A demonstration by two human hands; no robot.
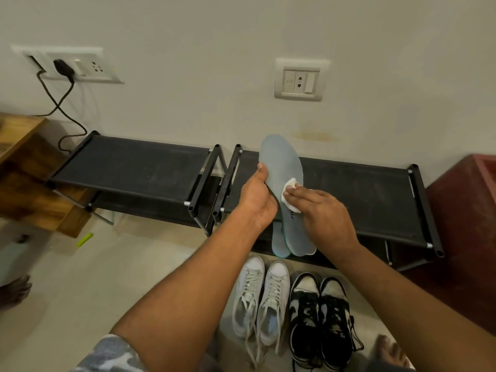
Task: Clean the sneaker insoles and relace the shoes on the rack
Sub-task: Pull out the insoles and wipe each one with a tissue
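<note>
Your left hand [257,197] is clamping two pale blue insoles [281,167] along their left edge, thumb on top, holding them stacked and tilted up over the black rack [375,189]. Your right hand [324,213] is pressing a small white wipe [288,190] flat against the upper insole's face, fingers closed down over it near the middle. You are working the cleaning step, on the top insole only, so the one beneath is probably waiting its turn. Next you are likely needing to slide the wipe toward the toe, keeping the left grip firm so the pair does not flex away. On the floor just below, the white sneakers [261,299] and the black-and-white sneakers [319,315] are sitting side by side, laces loose.
</note>
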